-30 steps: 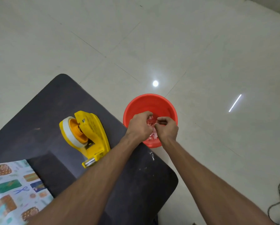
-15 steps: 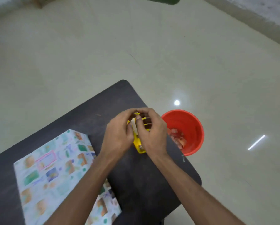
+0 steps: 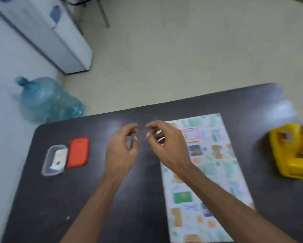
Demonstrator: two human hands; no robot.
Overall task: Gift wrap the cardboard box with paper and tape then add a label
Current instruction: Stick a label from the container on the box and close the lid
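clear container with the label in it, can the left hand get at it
Probably yes: the clear container sits open, red lid off beside it, with bare table between it and the left hand.

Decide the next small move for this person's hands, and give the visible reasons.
Probably the left hand should reach to the open clear plastic container for the small white label inside. The patterned paper-wrapped box looks fully covered, the orange lid lies beside the container, and this hand and the right hand appear empty.
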